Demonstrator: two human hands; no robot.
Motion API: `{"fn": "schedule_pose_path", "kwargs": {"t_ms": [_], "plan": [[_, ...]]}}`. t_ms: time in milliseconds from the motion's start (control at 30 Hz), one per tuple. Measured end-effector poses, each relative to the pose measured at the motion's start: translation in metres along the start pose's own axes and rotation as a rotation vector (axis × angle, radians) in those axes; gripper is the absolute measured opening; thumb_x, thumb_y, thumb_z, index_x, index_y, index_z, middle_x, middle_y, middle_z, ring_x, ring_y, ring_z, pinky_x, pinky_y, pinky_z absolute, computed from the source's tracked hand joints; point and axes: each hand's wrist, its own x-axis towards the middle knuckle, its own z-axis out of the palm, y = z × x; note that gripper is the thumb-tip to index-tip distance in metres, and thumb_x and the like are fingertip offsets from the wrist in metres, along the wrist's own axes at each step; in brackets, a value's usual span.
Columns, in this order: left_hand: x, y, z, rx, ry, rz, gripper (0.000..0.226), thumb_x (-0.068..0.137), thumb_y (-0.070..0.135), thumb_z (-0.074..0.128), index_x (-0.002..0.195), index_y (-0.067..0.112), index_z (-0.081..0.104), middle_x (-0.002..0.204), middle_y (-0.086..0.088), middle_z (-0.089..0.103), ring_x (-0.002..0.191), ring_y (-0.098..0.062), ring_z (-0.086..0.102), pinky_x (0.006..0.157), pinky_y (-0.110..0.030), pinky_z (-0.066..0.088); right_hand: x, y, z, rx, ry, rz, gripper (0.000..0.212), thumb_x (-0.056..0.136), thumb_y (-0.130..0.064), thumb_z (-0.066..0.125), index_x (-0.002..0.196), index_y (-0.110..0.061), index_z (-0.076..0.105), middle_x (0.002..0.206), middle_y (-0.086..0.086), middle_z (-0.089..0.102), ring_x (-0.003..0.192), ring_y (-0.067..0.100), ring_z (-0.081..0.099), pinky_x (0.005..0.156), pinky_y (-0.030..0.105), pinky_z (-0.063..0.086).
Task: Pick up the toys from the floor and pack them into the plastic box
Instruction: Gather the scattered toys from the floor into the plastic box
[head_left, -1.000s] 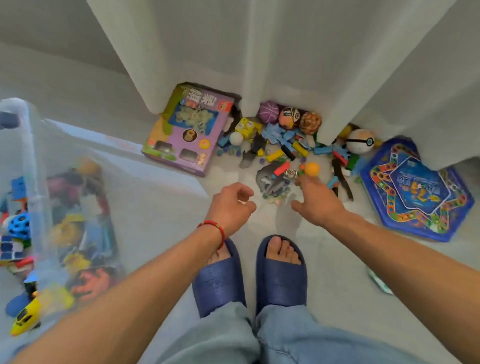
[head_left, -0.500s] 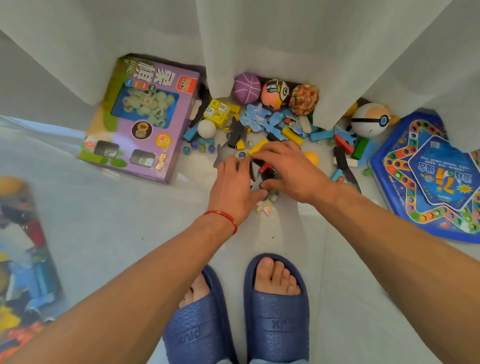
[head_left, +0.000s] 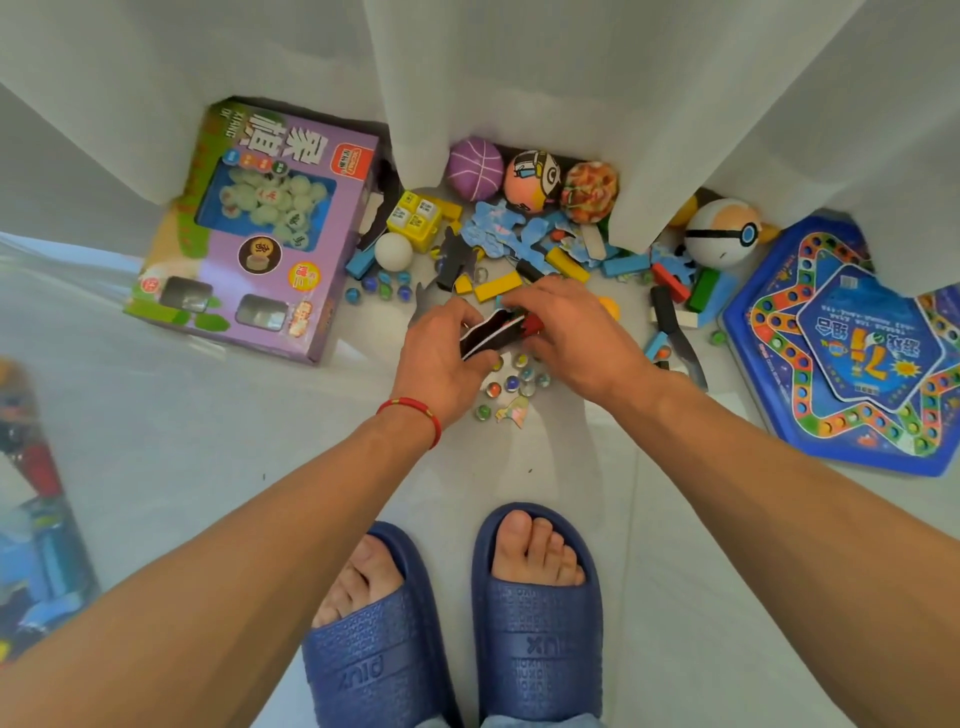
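A heap of toys lies on the pale floor by the curtain: coloured blocks (head_left: 497, 287), blue puzzle pieces (head_left: 498, 228), marbles (head_left: 511, 383) and soft balls (head_left: 475, 167). My left hand (head_left: 441, 358) and my right hand (head_left: 571, 332) meet over the heap. Together they grip a flat black toy piece with a white edge and red bits (head_left: 493, 332), lifted just above the marbles. What else the right palm covers is hidden. The clear plastic box (head_left: 36, 499), holding toys, shows at the left edge.
A purple chess-set box (head_left: 260, 228) lies to the left of the heap, and a blue star-shaped game board (head_left: 857, 353) to the right. White curtains (head_left: 519, 78) hang over the back of the pile. My feet in blue slippers (head_left: 452, 623) stand just behind the hands.
Both hands dropped from the air onto the heap and closed on the black toy piece, which now tilts up between them. The view shifted right, so less of the plastic box shows.
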Motion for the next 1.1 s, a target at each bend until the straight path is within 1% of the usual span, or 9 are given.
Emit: {"fn": "schedule_pose_path", "kwargs": {"t_ms": [67, 167, 300, 433, 533, 633, 833, 967, 1100], "plan": [[-0.003, 0.000, -0.004, -0.089, 0.033, -0.059, 0.021, 0.087, 0.017, 0.071, 0.103, 0.018, 0.058, 0.096, 0.002, 0.063, 0.082, -0.015, 0.059, 0.061, -0.010, 0.040, -0.007, 0.002, -0.005, 0.033, 0.118, 0.057, 0.041, 0.087, 0.001, 0.066, 0.125, -0.017, 0.067, 0.112, 0.005, 0.068, 0.108, 0.025, 0.057, 0.094, 0.037, 0.046], [-0.014, -0.005, -0.011, -0.365, 0.073, -0.262, 0.021, 0.090, 0.022, 0.068, 0.103, 0.023, 0.051, 0.096, 0.000, 0.069, 0.083, -0.016, 0.068, 0.071, -0.031, 0.058, -0.020, 0.006, -0.011, 0.167, 0.302, 0.159, 0.030, 0.090, 0.001, 0.065, 0.113, -0.016, 0.073, 0.101, 0.002, 0.070, 0.094, 0.017, 0.062, 0.087, 0.034, 0.054], [-0.036, -0.012, -0.018, -0.599, 0.032, -0.382, 0.025, 0.088, 0.014, 0.064, 0.101, 0.016, 0.043, 0.083, -0.002, 0.075, 0.083, -0.018, 0.072, 0.080, -0.039, 0.056, -0.031, 0.010, -0.008, 0.058, 0.201, 0.202, 0.027, 0.092, -0.013, 0.069, 0.117, -0.023, 0.070, 0.107, -0.001, 0.065, 0.102, 0.017, 0.055, 0.087, 0.029, 0.044], [-0.055, -0.018, -0.020, -0.365, 0.035, -0.271, 0.023, 0.090, 0.004, 0.048, 0.105, 0.019, 0.039, 0.079, -0.012, 0.065, 0.066, -0.021, 0.059, 0.063, -0.039, 0.052, -0.042, 0.009, -0.004, 0.034, 0.259, 0.220, 0.022, 0.092, -0.019, 0.069, 0.114, -0.023, 0.068, 0.105, 0.000, 0.063, 0.099, 0.018, 0.054, 0.084, 0.032, 0.047], [-0.068, -0.018, -0.010, -0.130, -0.018, -0.014, 0.031, 0.094, 0.004, 0.041, 0.120, 0.023, 0.042, 0.070, -0.005, 0.055, 0.059, -0.020, 0.050, 0.050, -0.035, 0.036, -0.060, 0.003, 0.004, 0.024, 0.368, 0.301, 0.019, 0.093, -0.022, 0.067, 0.112, -0.019, 0.066, 0.104, 0.001, 0.060, 0.088, 0.018, 0.057, 0.073, 0.037, 0.052], [-0.076, -0.023, 0.010, 0.137, -0.068, 0.215, 0.029, 0.093, 0.014, 0.045, 0.122, 0.019, 0.047, 0.088, -0.002, 0.051, 0.068, -0.024, 0.050, 0.057, -0.036, 0.037, -0.083, -0.006, 0.021, 0.019, 0.351, 0.356, 0.022, 0.094, -0.024, 0.064, 0.114, -0.016, 0.059, 0.112, 0.005, 0.055, 0.080, 0.024, 0.059, 0.065, 0.039, 0.053], [-0.076, -0.029, 0.034, 0.415, -0.153, 0.292, 0.043, 0.096, 0.034, 0.055, 0.133, 0.016, 0.042, 0.108, -0.009, 0.043, 0.063, -0.022, 0.042, 0.051, -0.033, 0.040, -0.091, -0.008, 0.046, 0.004, 0.260, 0.307, 0.016, 0.095, -0.011, 0.060, 0.111, -0.009, 0.060, 0.107, 0.011, 0.053, 0.085, 0.031, 0.059, 0.064, 0.044, 0.051], [-0.070, -0.032, 0.033, 0.394, -0.158, 0.307, 0.029, 0.095, 0.024, 0.061, 0.116, 0.008, 0.051, 0.101, -0.012, 0.052, 0.071, -0.034, 0.059, 0.055, -0.040, 0.045, -0.080, -0.013, 0.038, -0.055, 0.282, 0.203, 0.029, 0.093, -0.014, 0.066, 0.121, -0.010, 0.061, 0.110, 0.011, 0.056, 0.092, 0.029, 0.059, 0.063, 0.043, 0.054], [-0.061, -0.024, 0.016, 0.198, -0.013, 0.212, 0.025, 0.092, 0.025, 0.066, 0.105, 0.006, 0.054, 0.101, -0.011, 0.052, 0.074, -0.029, 0.052, 0.061, -0.040, 0.045, -0.070, -0.012, 0.032, -0.150, 0.235, 0.052, 0.037, 0.088, -0.019, 0.073, 0.123, -0.012, 0.063, 0.109, 0.009, 0.059, 0.095, 0.029, 0.057, 0.063, 0.042, 0.053]]}}
